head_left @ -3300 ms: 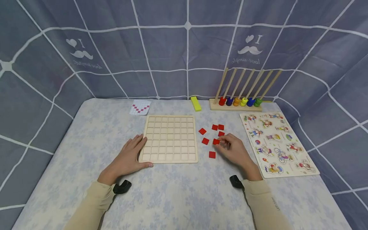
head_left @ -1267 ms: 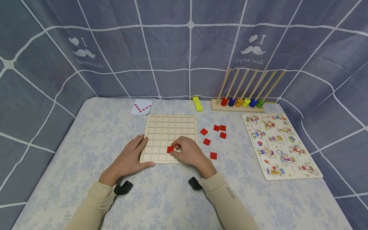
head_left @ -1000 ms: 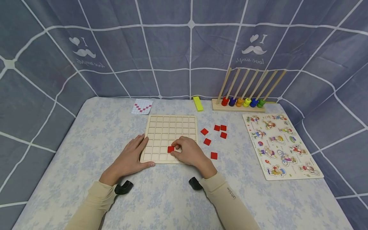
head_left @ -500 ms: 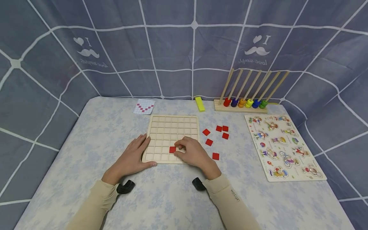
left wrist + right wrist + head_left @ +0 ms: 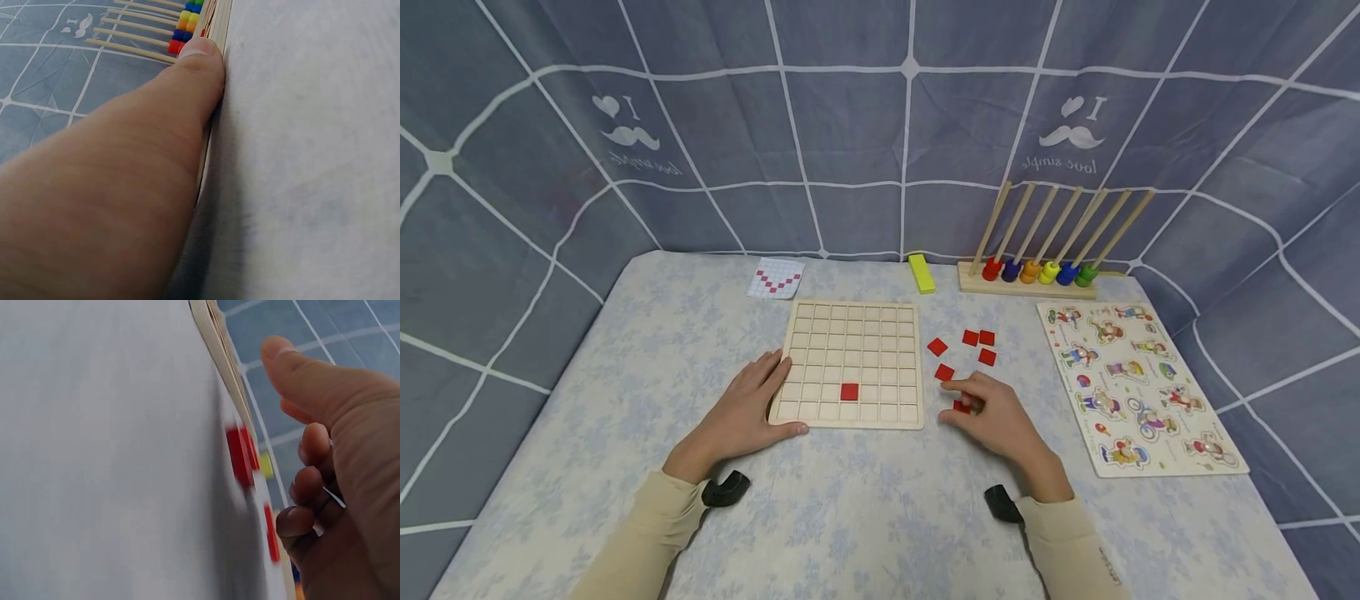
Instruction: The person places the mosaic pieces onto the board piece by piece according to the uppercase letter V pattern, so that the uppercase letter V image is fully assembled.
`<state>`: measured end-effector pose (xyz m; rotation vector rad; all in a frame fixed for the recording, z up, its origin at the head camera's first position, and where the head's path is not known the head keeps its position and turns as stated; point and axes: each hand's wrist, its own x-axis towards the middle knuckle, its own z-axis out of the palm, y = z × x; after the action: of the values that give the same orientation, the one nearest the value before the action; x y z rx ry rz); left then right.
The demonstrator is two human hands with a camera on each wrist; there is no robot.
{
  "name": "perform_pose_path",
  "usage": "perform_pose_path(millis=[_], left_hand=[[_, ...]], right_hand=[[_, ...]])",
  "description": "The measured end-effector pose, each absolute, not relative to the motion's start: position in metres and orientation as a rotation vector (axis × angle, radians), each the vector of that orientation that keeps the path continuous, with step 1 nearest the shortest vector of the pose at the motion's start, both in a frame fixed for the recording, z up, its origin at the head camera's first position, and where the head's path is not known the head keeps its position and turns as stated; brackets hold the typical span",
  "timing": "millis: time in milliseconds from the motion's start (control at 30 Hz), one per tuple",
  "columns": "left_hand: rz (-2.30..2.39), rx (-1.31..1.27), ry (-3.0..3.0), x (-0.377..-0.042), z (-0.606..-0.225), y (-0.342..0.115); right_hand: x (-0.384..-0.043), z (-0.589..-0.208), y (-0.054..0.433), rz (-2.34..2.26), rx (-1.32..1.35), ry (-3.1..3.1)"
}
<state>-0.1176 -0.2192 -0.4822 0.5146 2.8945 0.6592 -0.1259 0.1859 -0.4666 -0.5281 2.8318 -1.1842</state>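
Fingers and thumb of the right hand are standing apart, partly hiding a red tile beneath; the left hand is resting spread against the gridded board, which is bearing another tile and nearly vanishing in the left wrist view.

pale square gridded wooden board: bare grain, matt | small red square tiles: smooth, material unclear | white red-patterned paper sheet: matt | blue-grey white-lined cloth curtain: creased | pale blue-flowered table cover: cloth-look, matt | tan wooden rod rack: unpainted
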Motion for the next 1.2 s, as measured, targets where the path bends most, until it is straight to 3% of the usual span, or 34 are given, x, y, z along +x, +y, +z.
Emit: perform_pose_path(millis=[300, 1200], left_hand=[[0.666, 0.513, 2.885, -0.119, -0.482, -0.218], [0.676, 0.512, 2.891, -0.118, -0.480, -0.219]], right_hand=[[-0.118, -0.479, 0.224, -1.137, -0.426, 2.871], [-0.118, -0.484, 0.218, -1.047, -0.421, 2.899]])
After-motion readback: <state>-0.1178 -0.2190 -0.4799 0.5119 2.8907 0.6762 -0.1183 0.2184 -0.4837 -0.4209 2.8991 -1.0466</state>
